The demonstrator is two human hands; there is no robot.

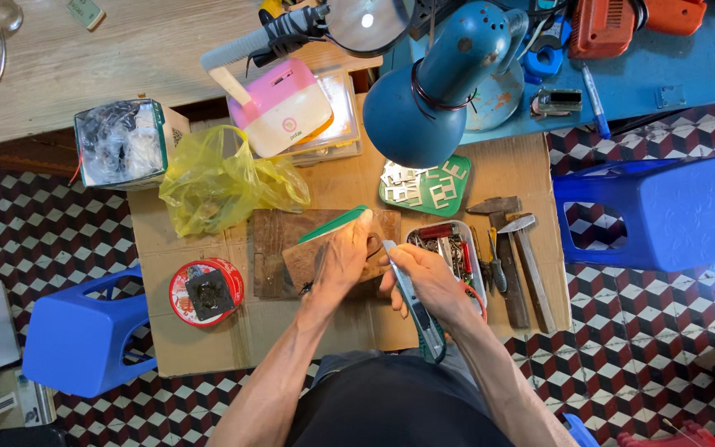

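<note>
Both forearms reach forward, right hand (428,281) wrapped around a green knife (415,306), left hand (343,261) pressing flat, fingers together, on a green strip (333,223) lying on the wood block (279,240) beside it.

A thin green strip (334,223) lies flat under the left hand (343,258). It pokes out past the fingertips, slanting up and away. Only its far end shows. The hand presses it down onto a brown wooden board (291,248), which lies flat under the palm and sticks out to the left of it.

A long knife (414,300) with a grey and green handle sits in the right hand (425,277). Its tip points up toward the left hand and comes close to its fingers. The handle end sticks out behind the right hand, toward the person.
</note>
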